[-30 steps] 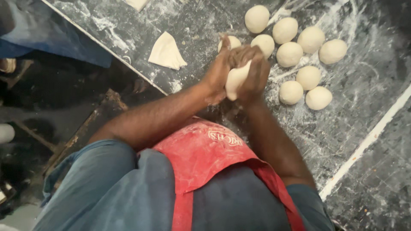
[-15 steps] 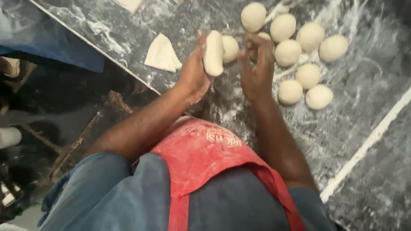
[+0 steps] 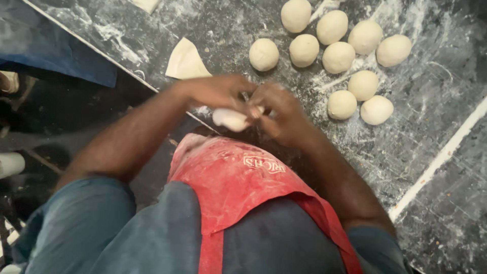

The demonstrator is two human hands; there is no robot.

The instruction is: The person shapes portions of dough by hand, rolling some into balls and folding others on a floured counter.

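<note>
Dough piece, pale, soft, elongated lump (image 3: 231,119), sits between both hands just above the near edge of the dark, flour-dusted stone bench (image 3: 152,25), right in front of the red apron (image 3: 238,177). Left hand (image 3: 215,91) curls over the lump from the top-left w/ fingers bent round it; right hand (image 3: 279,111) pinches its right end, fingertips closed on the dough. Both hands grasping it, forearms angled inward so wrists nearly meet. Slight blur on the fingers, so exact finger placement unclear.

No containers in view. On the bench beyond the hands: cluster of round pale dough balls (image 3: 337,57), some touching, some just beside each other, flour streaks around them. Flat, cream, roughly triangular dough sheet (image 3: 185,61) lies near the bench edge, left of the balls and well apart from them. Blue cloth (image 3: 56,56) hangs off the bench at far left.
</note>
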